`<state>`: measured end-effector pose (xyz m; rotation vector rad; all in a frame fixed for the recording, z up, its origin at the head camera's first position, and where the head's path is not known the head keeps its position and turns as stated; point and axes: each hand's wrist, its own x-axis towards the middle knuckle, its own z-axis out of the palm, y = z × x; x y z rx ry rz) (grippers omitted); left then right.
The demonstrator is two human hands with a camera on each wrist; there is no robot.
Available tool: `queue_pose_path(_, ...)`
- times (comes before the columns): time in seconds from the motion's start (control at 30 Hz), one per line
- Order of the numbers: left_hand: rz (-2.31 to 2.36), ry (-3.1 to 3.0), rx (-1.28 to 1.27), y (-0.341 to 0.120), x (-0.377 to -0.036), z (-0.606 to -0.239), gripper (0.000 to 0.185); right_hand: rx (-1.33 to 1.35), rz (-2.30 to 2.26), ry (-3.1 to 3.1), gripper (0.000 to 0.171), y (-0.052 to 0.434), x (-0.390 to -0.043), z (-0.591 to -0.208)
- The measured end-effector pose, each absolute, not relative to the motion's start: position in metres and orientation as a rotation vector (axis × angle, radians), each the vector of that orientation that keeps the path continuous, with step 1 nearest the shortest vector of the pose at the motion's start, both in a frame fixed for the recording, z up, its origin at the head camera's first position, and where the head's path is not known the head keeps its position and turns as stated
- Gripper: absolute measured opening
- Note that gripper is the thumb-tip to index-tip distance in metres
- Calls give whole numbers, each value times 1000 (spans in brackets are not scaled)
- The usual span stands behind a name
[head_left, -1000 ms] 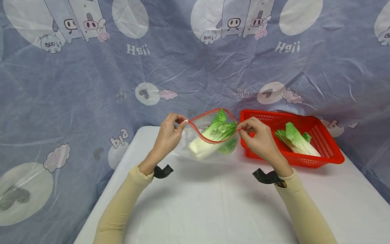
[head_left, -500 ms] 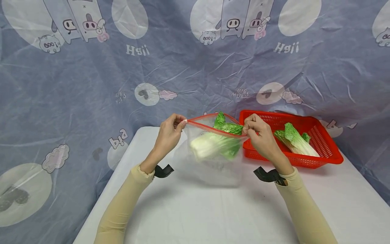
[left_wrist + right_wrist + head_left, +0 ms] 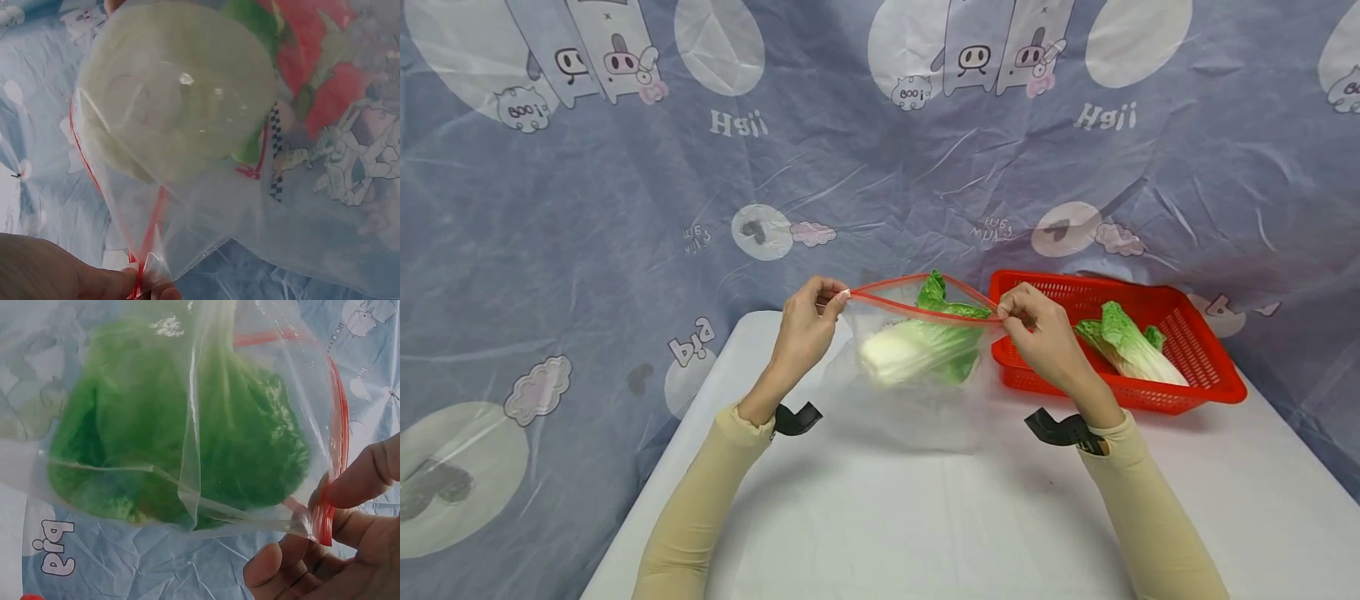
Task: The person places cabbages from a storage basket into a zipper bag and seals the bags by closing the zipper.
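A clear zip bag (image 3: 917,417) with a red zip edge hangs between my two hands, its mouth spread apart. Inside lies a napa cabbage (image 3: 910,346), white stem end to the left, and its green leaf tip pokes up at the mouth. My left hand (image 3: 808,321) pinches the left corner of the red zip between thumb and fingers. At the opposite corner, my right hand (image 3: 1037,329) pinches the zip the same way. The left wrist view shows the pale stem end through the film; the right wrist view shows the green leaves (image 3: 181,431).
A red plastic basket (image 3: 1213,354) stands at the right on the white-covered table (image 3: 887,525), with another cabbage (image 3: 1131,346) lying in it, close beyond my right hand. A printed grey-blue cloth (image 3: 850,167) hangs behind the table.
The right hand has moved slightly right and the left hand slightly left, stretching the zip edge and narrowing the mouth. The bag's bottom now hangs lower, and the cabbage has shifted with it.
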<state>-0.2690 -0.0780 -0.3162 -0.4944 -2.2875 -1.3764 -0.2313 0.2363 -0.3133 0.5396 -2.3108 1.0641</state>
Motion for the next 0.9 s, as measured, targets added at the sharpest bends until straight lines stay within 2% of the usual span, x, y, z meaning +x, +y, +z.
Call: queue_pose_path(0.9,-1337,-2421,-686,-64,-263,-332,15,528,1005,-2510,16,230,-263,-355)
